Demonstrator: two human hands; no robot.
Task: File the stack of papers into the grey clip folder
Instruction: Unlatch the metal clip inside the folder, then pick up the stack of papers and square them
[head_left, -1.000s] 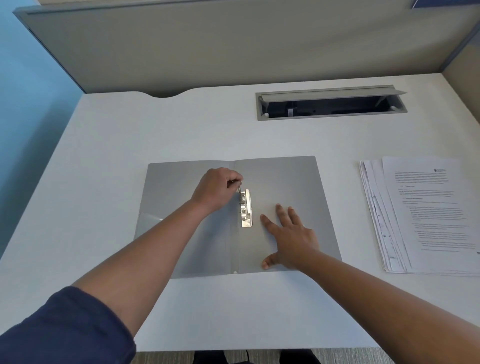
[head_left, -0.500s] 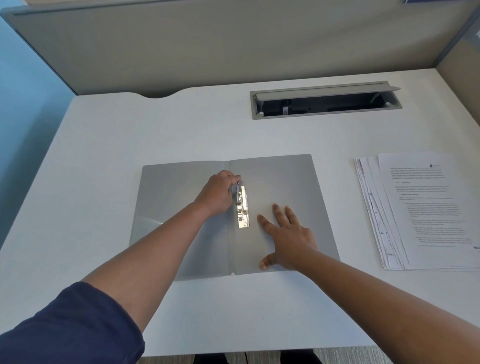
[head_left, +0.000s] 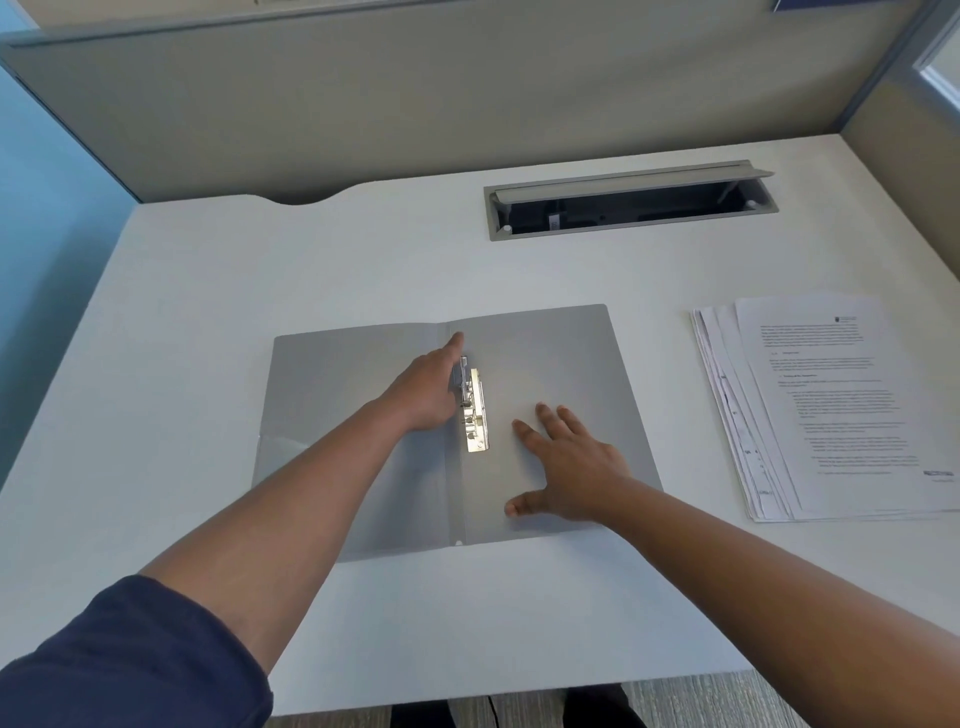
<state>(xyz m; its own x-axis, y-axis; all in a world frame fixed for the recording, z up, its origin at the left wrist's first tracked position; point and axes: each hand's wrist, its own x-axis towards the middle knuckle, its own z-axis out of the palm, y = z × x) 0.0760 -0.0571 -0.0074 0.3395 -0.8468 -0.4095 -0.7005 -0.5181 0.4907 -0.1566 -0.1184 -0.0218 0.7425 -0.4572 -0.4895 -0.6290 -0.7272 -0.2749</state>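
Left hand (head_left: 423, 392), fingers straight, seemingly presses the clip (head_left: 474, 410) open; right hand (head_left: 569, 465), spread, flattens the folder (head_left: 561, 353); papers (head_left: 831, 410) next.

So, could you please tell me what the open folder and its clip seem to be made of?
The grey clip folder looks like thin matte plastic: smooth, uniform, with a translucent corner pocket. Its clip looks like polished metal, probably steel, judging by the bright glare.

A dark navy sleeve (head_left: 130, 660) covers the person's left upper arm, ending above the elbow nearest the desk (head_left: 519, 613) front edge. Both forearms are bare, and both hands wear no rings, watch or gloves.
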